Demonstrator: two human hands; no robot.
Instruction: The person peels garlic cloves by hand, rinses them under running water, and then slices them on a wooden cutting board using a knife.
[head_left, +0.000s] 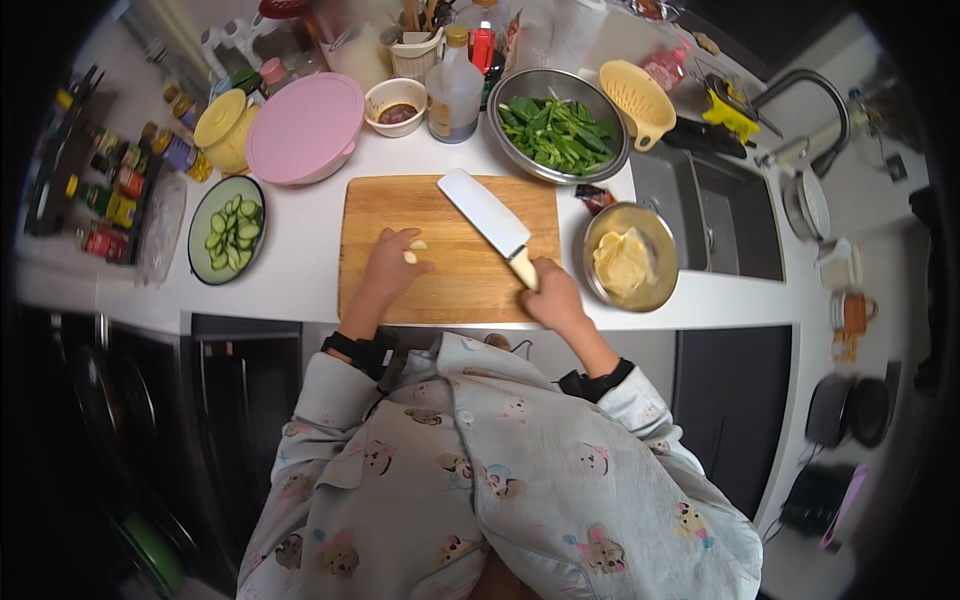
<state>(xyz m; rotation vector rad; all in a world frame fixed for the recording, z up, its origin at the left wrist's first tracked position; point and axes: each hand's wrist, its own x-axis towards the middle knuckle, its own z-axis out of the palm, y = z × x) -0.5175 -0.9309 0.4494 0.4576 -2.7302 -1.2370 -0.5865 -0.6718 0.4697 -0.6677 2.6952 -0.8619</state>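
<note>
A wooden cutting board (465, 289) lies flat at the counter's front edge. My right hand (555, 294) grips the cream handle of a kitchen cleaver (486, 212). Its broad blade slants away to the upper left over the board. On the board's left side, two pale peeled cloves, apparently garlic (418, 244), lie between the spread thumb and fingers of my left hand (392, 259). Whether the fingertips touch them is hard to tell.
Left of the board stands a bowl of sliced cucumber (232, 234). Behind are a pink-lidded bowl (305, 129), a small sauce bowl (396, 107), a bottle (454, 90) and a steel bowl of leafy greens (559, 135). A metal bowl (664, 259) with pale yellow food sits right, near the sink (671, 202).
</note>
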